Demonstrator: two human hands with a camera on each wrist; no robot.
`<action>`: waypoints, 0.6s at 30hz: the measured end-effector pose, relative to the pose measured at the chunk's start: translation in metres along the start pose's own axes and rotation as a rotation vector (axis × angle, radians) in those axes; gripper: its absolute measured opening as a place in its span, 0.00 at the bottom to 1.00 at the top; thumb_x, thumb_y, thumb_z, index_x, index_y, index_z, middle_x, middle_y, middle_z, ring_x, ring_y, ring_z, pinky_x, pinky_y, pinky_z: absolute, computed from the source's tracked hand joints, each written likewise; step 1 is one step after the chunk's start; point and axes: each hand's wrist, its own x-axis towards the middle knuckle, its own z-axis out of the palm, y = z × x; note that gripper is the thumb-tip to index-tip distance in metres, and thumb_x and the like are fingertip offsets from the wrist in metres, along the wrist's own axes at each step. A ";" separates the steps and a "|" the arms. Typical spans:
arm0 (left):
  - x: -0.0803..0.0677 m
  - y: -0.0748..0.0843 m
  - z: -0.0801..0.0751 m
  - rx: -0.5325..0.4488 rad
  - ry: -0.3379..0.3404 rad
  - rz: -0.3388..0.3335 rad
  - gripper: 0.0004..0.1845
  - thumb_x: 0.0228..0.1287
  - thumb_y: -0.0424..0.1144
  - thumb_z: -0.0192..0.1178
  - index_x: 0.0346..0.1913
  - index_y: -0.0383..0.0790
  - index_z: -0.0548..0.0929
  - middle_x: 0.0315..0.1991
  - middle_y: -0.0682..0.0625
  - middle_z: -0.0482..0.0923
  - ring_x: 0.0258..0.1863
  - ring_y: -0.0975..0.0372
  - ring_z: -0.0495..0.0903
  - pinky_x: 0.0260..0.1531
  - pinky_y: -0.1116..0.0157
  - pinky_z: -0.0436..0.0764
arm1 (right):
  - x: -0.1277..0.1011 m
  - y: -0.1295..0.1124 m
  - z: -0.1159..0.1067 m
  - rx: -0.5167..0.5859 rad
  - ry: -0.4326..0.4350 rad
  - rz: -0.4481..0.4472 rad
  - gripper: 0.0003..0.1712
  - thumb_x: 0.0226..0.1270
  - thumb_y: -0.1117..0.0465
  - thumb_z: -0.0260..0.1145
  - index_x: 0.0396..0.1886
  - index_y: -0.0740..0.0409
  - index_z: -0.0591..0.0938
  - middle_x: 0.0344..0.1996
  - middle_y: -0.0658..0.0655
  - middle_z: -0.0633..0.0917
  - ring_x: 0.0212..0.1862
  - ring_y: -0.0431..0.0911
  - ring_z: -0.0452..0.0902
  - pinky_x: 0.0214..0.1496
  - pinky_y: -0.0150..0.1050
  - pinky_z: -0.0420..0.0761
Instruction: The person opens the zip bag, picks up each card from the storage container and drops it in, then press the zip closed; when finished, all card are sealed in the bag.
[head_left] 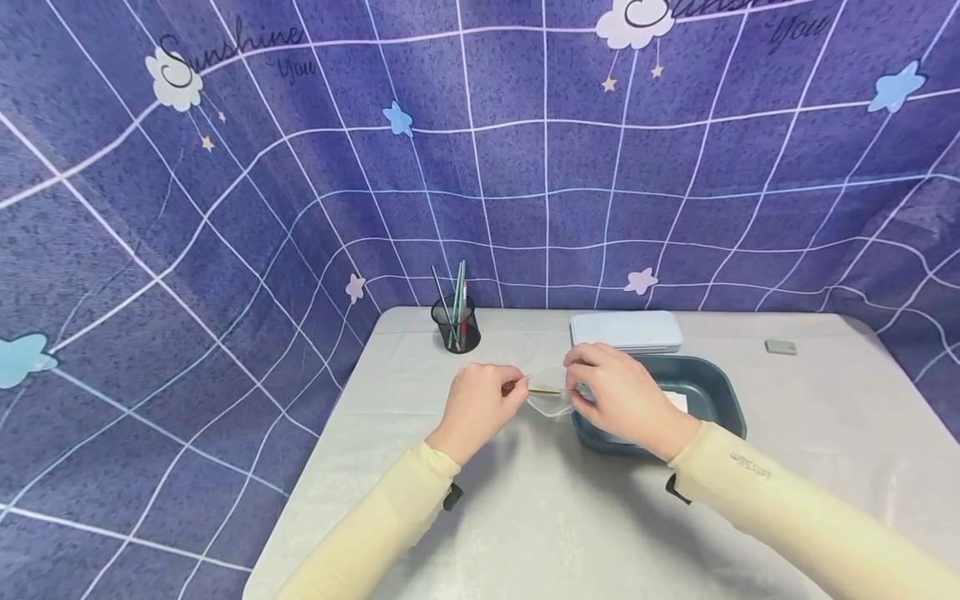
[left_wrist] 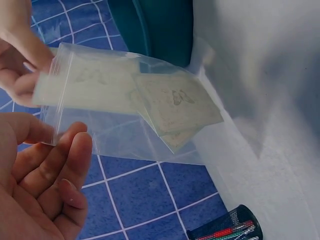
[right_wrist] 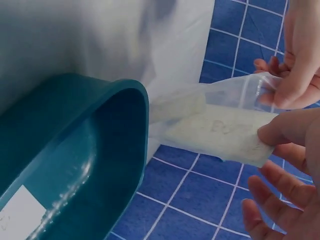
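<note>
My left hand (head_left: 487, 400) pinches the mouth edge of a clear zip bag (head_left: 553, 407) above the table, left of the dark teal tub. Inside the bag in the left wrist view lie pale paper cards (left_wrist: 180, 102) with faint printed marks. Between the thumb and fingers of my right hand (head_left: 618, 392) is the end of a longer pale card (right_wrist: 225, 132), which lies partly in the bag and sticks out of its mouth. The left fingers (left_wrist: 75, 150) curl loosely below the bag's zip strip.
The teal tub (head_left: 727, 392) stands under and beyond my right hand, with a white card (right_wrist: 20, 212) in it. Behind it lies a white flat case (head_left: 630, 330). A black mesh cup (head_left: 456, 325) holds pencils at back left; a small grey block (head_left: 781, 347) lies at right.
</note>
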 end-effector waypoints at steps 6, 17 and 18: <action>0.000 0.000 -0.001 -0.003 0.000 0.009 0.08 0.63 0.37 0.65 0.28 0.49 0.90 0.19 0.64 0.79 0.18 0.71 0.73 0.22 0.68 0.72 | 0.008 0.002 0.011 -0.007 -0.074 0.020 0.11 0.51 0.68 0.79 0.24 0.50 0.86 0.45 0.55 0.86 0.47 0.52 0.81 0.50 0.49 0.80; 0.002 0.001 0.001 0.003 0.003 0.022 0.09 0.63 0.37 0.64 0.27 0.50 0.90 0.19 0.64 0.79 0.18 0.72 0.74 0.22 0.68 0.72 | 0.020 0.002 0.022 -0.074 -0.146 0.012 0.10 0.49 0.66 0.84 0.22 0.49 0.89 0.45 0.57 0.88 0.45 0.55 0.83 0.44 0.52 0.82; 0.002 0.002 0.001 0.005 0.002 0.021 0.09 0.63 0.37 0.64 0.27 0.50 0.90 0.18 0.64 0.79 0.18 0.71 0.74 0.22 0.68 0.72 | 0.021 0.002 0.023 -0.081 -0.154 0.012 0.10 0.49 0.66 0.84 0.22 0.49 0.89 0.45 0.57 0.88 0.45 0.55 0.83 0.43 0.52 0.83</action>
